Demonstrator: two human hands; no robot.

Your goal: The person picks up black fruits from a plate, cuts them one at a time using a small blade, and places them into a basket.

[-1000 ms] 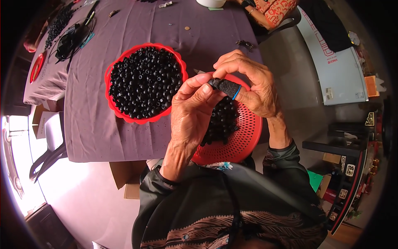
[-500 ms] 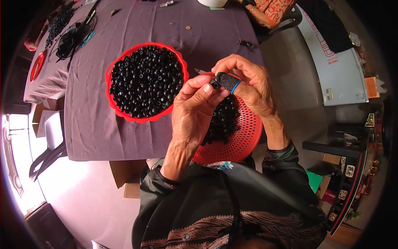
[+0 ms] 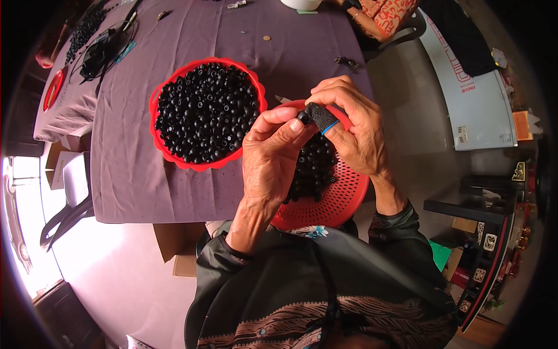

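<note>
Above a red perforated basket (image 3: 346, 195), my left hand (image 3: 268, 148) pinches a small round black bead (image 3: 303, 117) with a hole between thumb and fingers. My right hand (image 3: 354, 119) meets it from the other side, its fingers curled. A black fabric finger cot (image 3: 321, 118) with a blue rim covers its thumb, and the cot's tip touches or nearly touches the bead. Whatever the right fingers grip is hidden. More black beads (image 3: 314, 168) lie in the basket, partly behind my left hand. To the left, a red scalloped bowl (image 3: 203, 167) is full of similar beads.
A purple cloth covers the table (image 3: 139, 192). Toward the far left lie black cables (image 3: 102, 55) and a red ring-shaped item (image 3: 53, 90). Another person's arm (image 3: 366, 23) rests at the far right, near a white bowl (image 3: 299, 4). A cardboard box (image 3: 174, 244) stands below the table edge.
My right fingers have risen and loosened a little from the thumb, showing more of the basket's rim behind. The bead stays in my left hand.
</note>
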